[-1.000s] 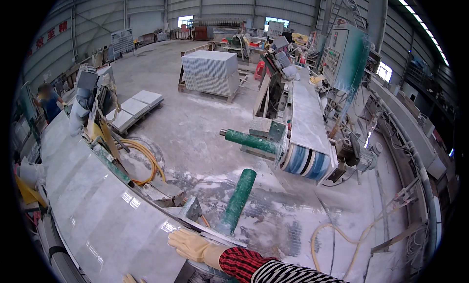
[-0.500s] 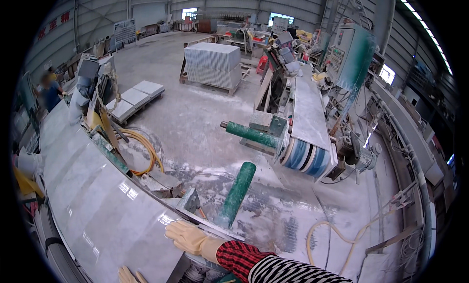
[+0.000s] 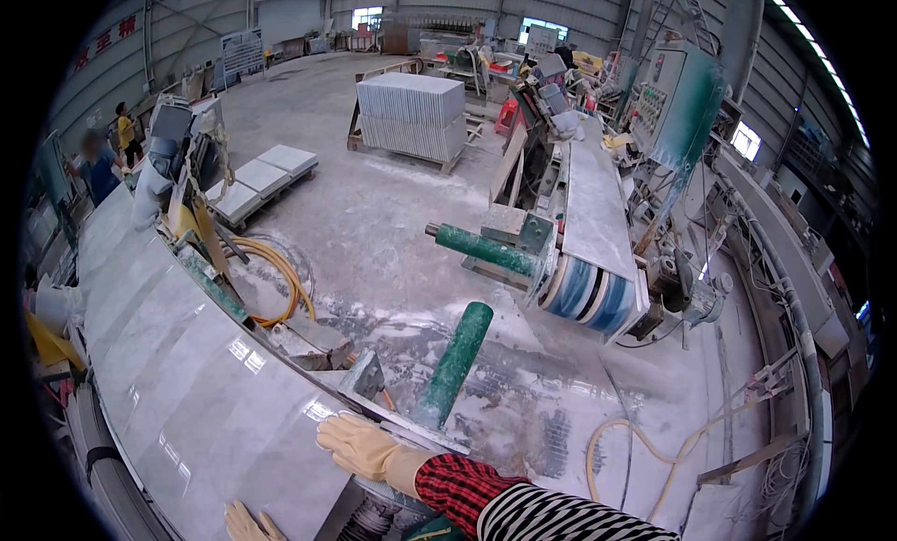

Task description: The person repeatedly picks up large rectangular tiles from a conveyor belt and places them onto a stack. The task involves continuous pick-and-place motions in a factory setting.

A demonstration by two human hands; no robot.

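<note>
Hands in pale gloves, right hand [image 3: 360, 445] flat and open on the near edge of the polished grey stone slab [image 3: 187, 391], left hand [image 3: 248, 524] barely showing below it, grip undeterminable; slab lies unlifted beside the green roller [image 3: 455, 363].

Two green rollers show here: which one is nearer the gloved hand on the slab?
The lower green roller, rising just beyond the right hand. The other green roller juts sideways from the conveyor, farther off.

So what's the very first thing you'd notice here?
The long shiny grey stone slab curving along the left, with the right hand in a pale glove resting on its edge. Next, the green roller poking up mid-floor, and the blue-striped conveyor drum to its right.
</note>
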